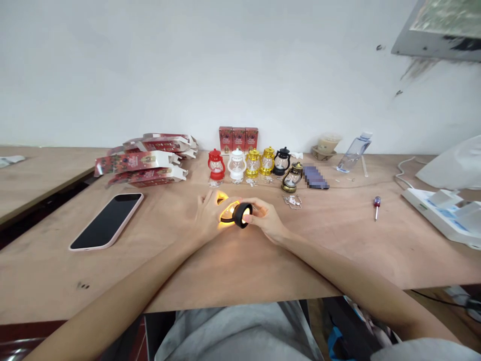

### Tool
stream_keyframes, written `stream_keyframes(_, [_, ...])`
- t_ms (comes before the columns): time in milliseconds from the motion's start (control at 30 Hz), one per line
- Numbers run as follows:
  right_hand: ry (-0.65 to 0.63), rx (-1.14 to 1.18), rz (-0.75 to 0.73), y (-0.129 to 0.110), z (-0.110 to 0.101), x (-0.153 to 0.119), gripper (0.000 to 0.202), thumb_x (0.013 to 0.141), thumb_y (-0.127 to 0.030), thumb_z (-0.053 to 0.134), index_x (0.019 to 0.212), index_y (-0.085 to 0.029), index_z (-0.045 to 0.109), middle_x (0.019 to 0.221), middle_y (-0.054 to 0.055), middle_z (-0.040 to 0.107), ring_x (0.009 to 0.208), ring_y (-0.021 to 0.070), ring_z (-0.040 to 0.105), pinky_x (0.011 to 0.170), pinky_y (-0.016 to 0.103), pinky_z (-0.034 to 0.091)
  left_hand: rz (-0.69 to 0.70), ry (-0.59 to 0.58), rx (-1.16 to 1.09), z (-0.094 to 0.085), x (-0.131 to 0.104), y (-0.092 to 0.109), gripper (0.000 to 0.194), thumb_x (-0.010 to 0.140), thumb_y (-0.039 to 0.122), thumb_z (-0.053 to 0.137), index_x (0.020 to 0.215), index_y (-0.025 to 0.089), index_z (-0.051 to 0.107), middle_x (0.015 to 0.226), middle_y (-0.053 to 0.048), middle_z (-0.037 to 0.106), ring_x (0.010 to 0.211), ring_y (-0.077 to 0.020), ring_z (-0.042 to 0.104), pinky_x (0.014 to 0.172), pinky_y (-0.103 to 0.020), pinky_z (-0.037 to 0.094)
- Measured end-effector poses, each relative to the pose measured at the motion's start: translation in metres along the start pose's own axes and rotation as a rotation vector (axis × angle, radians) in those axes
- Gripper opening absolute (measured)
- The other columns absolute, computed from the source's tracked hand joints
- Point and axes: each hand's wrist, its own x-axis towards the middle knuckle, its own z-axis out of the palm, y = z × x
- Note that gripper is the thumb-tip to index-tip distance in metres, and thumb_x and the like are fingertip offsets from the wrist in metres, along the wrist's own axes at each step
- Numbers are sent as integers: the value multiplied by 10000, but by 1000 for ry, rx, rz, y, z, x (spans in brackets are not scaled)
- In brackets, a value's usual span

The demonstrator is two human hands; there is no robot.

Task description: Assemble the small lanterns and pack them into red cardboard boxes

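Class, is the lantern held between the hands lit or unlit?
Lit: the lantern glows yellow, and its light falls on the left hand.

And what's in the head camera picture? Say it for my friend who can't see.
A person's left hand and right hand hold a glowing black lantern above a brown table. Behind it stand six more lanterns: red, white, two gold, black and bronze. A smartphone lies to the left, a screwdriver to the right.
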Motion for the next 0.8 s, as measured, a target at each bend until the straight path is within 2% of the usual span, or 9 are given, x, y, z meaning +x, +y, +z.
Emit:
stream_keyframes(100, [-5, -5, 14, 1, 0, 0, 423, 592, -383, 793, 950, -215, 642, 1067, 55, 665, 994, 198, 614, 888, 360, 488, -3, 28, 5, 5, 0, -3, 365, 745, 463, 628, 1071, 300, 620, 930, -47, 572, 868, -221, 511, 731, -336, 292])
stream_keyframes(200, [-27, -58, -39, -2, 0, 0, 404, 614, -384, 780, 949, -209, 641, 1049, 52, 671, 980, 191, 618, 876, 339, 491, 1, 22, -30, 2, 0, 0, 363, 754, 462, 618, 1073, 290, 602, 953, -43, 585, 884, -229, 534, 728, -342, 305])
stream_keyframes(333, [25, -161, -110, -10, -9, 5, 322, 801, -442, 590, 1027, -214, 614, 1062, 54, 663, 892, 161, 636, 749, 295, 528, -53, 25, -175, -5, 1, 7, 447, 745, 425, 644, 1139, 262, 509, 1044, -44, 605, 968, -259, 565, 780, -381, 351])
stream_keyframes(433, [148, -405, -137, -11, -25, 12, 274, 862, -393, 498, 1019, -198, 608, 1020, 66, 669, 716, 137, 632, 651, 294, 525, -184, 107, -308, -4, 2, 5, 581, 707, 367, 686, 1195, 222, 407, 1091, -59, 611, 992, -272, 584, 845, -432, 392])
stream_keyframes(500, [164, -656, -145, -8, -36, 16, 205, 841, -310, 530, 964, -178, 627, 942, 63, 683, 698, 143, 625, 675, 311, 515, -258, 187, -392, 1, 4, 0, 547, 692, 361, 693, 1138, 211, 416, 1072, -63, 616, 984, -266, 598, 835, -432, 436])
stream_keyframes(600, [65, -943, -168, 0, -45, 19, 167, 824, -213, 546, 957, -174, 640, 907, 59, 695, 798, 173, 626, 757, 348, 495, -330, 271, -493, 8, 6, -9, 457, 686, 405, 689, 1019, 208, 445, 999, -51, 622, 931, -237, 620, 779, -396, 495])
stream_keyframes(700, [-76, -1149, -286, 7, -42, 18, 228, 854, -183, 525, 1064, -185, 613, 1010, 69, 690, 936, 192, 585, 832, 363, 453, -361, 285, -520, 10, 8, -11, 455, 679, 423, 689, 992, 206, 441, 972, -44, 620, 901, -222, 625, 774, -388, 512])
stream_keyframes(800, [-213, -1372, -386, 11, -36, 16, 262, 875, -158, 509, 1127, -171, 580, 1023, 95, 686, 993, 206, 549, 820, 349, 415, -344, 262, -513, 9, 8, -8, 456, 666, 405, 700, 987, 207, 443, 971, -50, 627, 886, -224, 629, 764, -390, 513])
